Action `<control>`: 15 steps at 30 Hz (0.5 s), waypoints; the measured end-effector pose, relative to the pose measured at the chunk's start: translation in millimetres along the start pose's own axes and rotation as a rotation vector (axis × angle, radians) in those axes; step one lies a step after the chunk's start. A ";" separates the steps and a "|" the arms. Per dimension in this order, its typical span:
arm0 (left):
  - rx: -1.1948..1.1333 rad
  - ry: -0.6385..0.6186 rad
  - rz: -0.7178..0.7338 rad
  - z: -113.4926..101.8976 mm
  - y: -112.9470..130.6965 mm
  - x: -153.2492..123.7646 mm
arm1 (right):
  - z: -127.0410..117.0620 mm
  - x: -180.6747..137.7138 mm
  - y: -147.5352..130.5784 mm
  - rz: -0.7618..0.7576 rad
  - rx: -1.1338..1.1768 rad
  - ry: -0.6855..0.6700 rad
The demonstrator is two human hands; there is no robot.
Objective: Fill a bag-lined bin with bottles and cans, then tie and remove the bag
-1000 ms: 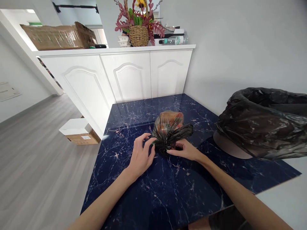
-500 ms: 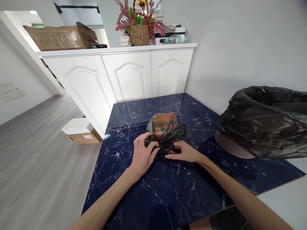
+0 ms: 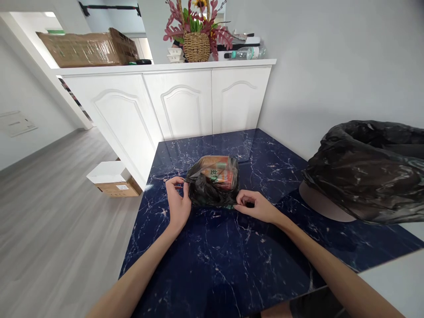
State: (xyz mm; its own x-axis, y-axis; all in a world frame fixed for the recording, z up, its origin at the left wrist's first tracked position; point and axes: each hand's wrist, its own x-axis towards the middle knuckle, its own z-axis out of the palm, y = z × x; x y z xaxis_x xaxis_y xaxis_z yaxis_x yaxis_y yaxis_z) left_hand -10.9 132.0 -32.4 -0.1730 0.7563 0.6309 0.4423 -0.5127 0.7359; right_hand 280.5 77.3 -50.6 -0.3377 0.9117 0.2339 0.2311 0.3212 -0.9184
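A small dark see-through plastic bag (image 3: 212,187) with orange packaged goods inside lies on the dark blue marble-patterned floor mat (image 3: 232,265). My left hand (image 3: 177,201) pinches the bag's left edge, fingers closed on the plastic. On the bag's right side, my right hand (image 3: 256,205) grips its lower corner with curled fingers. The two hands hold the bag's ends apart, low against the mat.
A bin lined with a black trash bag (image 3: 367,172) stands at the right. White cabinets (image 3: 179,104) run along the back, topped with a flower basket (image 3: 197,44), a bottle and a wrapped carton (image 3: 88,48). A small cardboard box (image 3: 112,179) sits on the grey wood floor.
My hands have moved apart from the bunched middle of the bag to its left and right ends, stretching it wider and flatter. The view shifted slightly.
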 end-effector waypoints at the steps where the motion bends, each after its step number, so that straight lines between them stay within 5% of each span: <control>1: -0.009 0.019 -0.030 -0.6 -5.7 2.0 | -0.3 0.4 0.5 0.005 0.000 0.018; 8: -0.032 0.080 0.000 -7.2 -3.5 2.6 | -7.5 3.4 9.2 0.045 0.039 0.253; 11: 0.053 0.021 0.339 -14.1 20.5 -2.8 | -10.2 4.4 12.9 -0.017 0.071 0.352; 15: 0.114 -0.352 0.713 -19.8 49.1 -12.7 | -11.7 3.8 10.4 -0.083 0.032 0.429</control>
State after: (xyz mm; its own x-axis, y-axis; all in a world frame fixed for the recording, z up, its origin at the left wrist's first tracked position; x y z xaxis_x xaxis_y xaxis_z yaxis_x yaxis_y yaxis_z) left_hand -4.3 89.2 0.6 0.4643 0.3559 0.8110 0.4320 -0.8904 0.1434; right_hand 292.3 87.2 -55.6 0.0574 0.9091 0.4126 0.1889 0.3959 -0.8986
